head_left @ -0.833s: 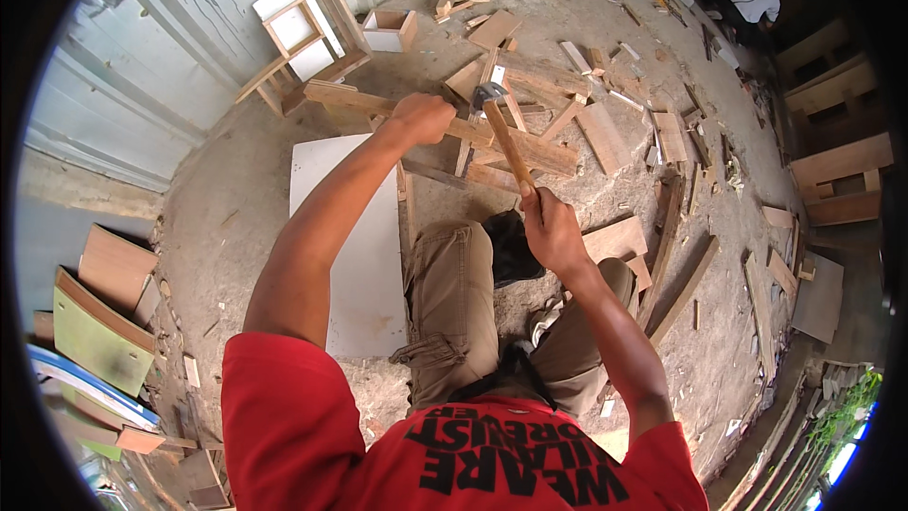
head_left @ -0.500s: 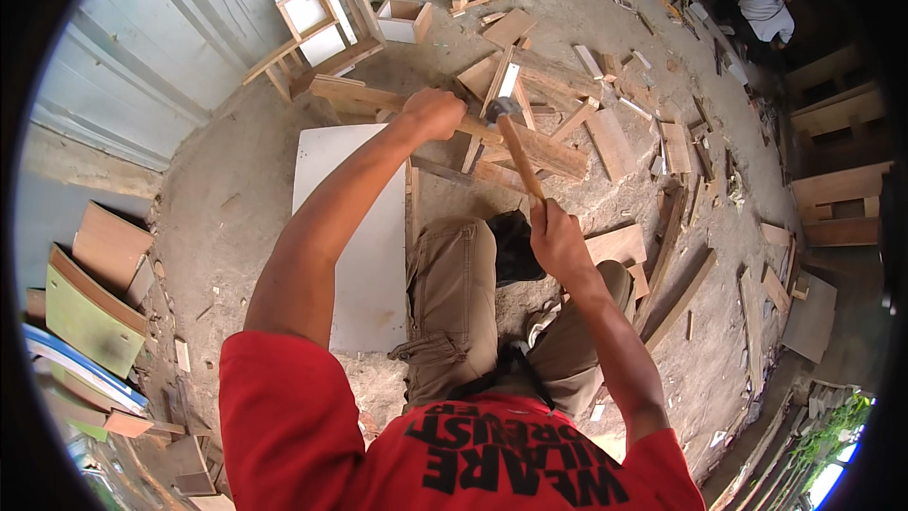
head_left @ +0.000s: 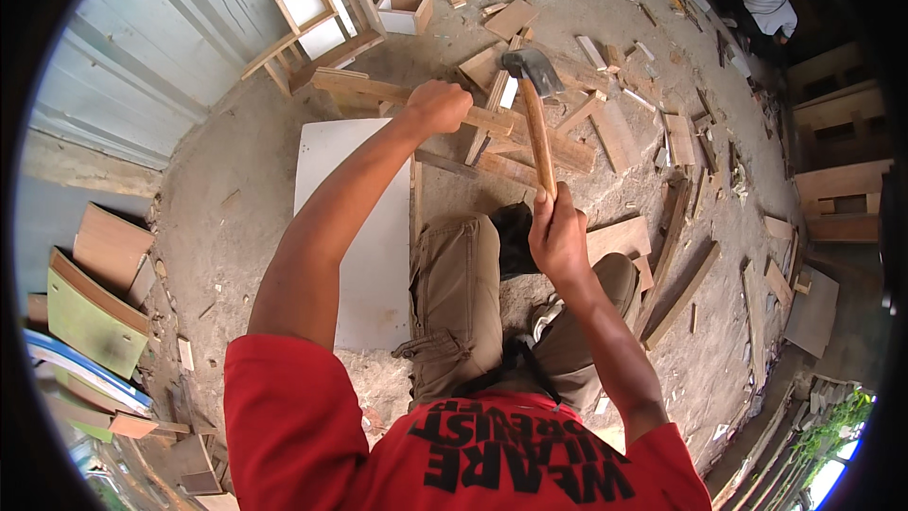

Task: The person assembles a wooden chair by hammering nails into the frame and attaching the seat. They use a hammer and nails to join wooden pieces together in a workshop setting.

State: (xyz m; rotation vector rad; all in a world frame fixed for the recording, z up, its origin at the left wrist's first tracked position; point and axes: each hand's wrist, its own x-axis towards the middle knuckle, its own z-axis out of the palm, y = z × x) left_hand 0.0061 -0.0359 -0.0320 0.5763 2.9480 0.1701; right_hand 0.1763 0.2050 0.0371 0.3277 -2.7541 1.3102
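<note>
My left hand (head_left: 442, 107) is closed around a long wooden board (head_left: 364, 88) that slants across the work area, its right end reaching past my fist. In my right hand (head_left: 558, 237) is a hammer (head_left: 538, 137), gripped near the end of its wooden handle. The dark hammer head (head_left: 532, 71) is raised beyond the board's right end. Beneath and behind lie crossed wood pieces, among them a wide plank (head_left: 567, 150). A white panel (head_left: 355, 227) lies on the ground below my left forearm.
A partly built wooden frame (head_left: 326, 24) and a small open box (head_left: 405, 13) stand by the metal wall. Offcuts (head_left: 615, 137) litter the ground to the right. Boards (head_left: 99, 298) lean at the left. Another person (head_left: 768, 5) bends at the far right.
The hammer has swung upward, its head now higher and larger in view, with the handle more upright. My left hand stays on the board, shifted slightly.
</note>
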